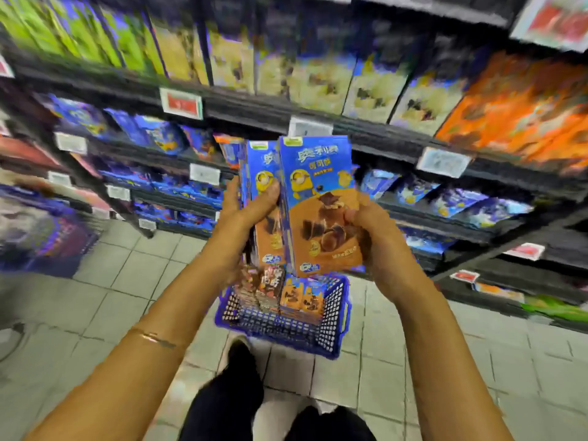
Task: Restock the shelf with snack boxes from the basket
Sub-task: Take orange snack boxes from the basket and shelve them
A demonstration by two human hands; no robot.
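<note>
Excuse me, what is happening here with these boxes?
A person stands before a store shelf and holds several blue-and-orange snack boxes upright in both hands. The left hand grips the ones on the left, and the right hand holds the front box by its right edge. Below, a blue basket on the floor holds more boxes. The held boxes are not yet on the shelf.

Pale tiled floor (pixel 127 281), red price tag (pixel 181 104), white price label (pixel 442 162), black trousers (pixel 222 405)
</note>
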